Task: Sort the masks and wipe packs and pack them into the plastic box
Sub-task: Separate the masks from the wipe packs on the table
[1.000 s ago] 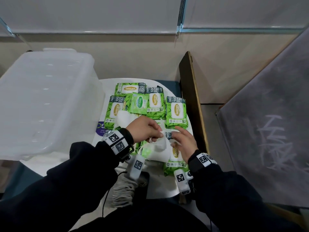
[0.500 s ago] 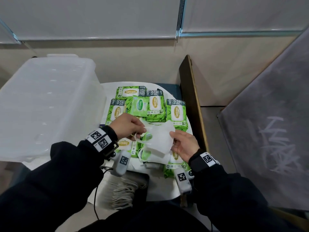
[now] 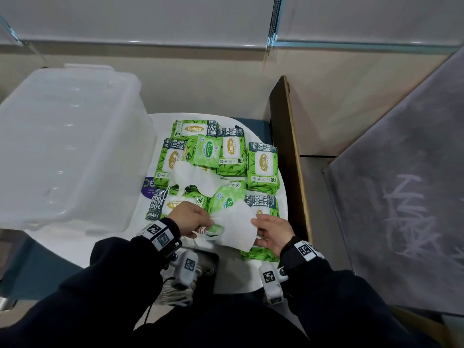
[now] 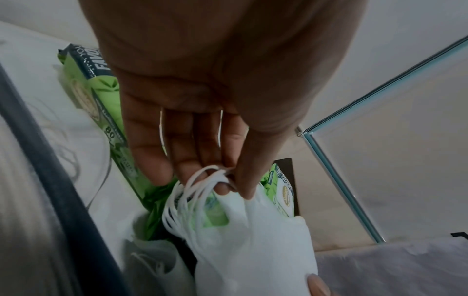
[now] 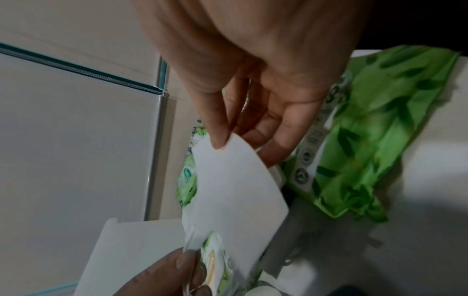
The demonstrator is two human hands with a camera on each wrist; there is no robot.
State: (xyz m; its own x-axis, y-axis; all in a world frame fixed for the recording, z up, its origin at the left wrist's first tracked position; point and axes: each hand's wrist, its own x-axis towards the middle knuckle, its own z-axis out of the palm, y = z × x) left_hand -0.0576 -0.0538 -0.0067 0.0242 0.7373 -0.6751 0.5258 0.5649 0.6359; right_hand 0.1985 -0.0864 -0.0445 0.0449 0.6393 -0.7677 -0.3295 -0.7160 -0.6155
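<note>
Together, your two hands held a white mask (image 3: 234,226) just above the wipe packs (image 3: 262,169) on the round white table (image 3: 251,280). Your left hand (image 3: 189,219) pinched a bunch of its ear loops (image 4: 192,198) between thumb and fingertips, while your right hand (image 3: 273,233) pinched the mask's opposite edge with thumb on top. Another mask (image 3: 193,178) lay across the packs farther back. At the left, beside them, stood the plastic box (image 3: 67,151).
</note>
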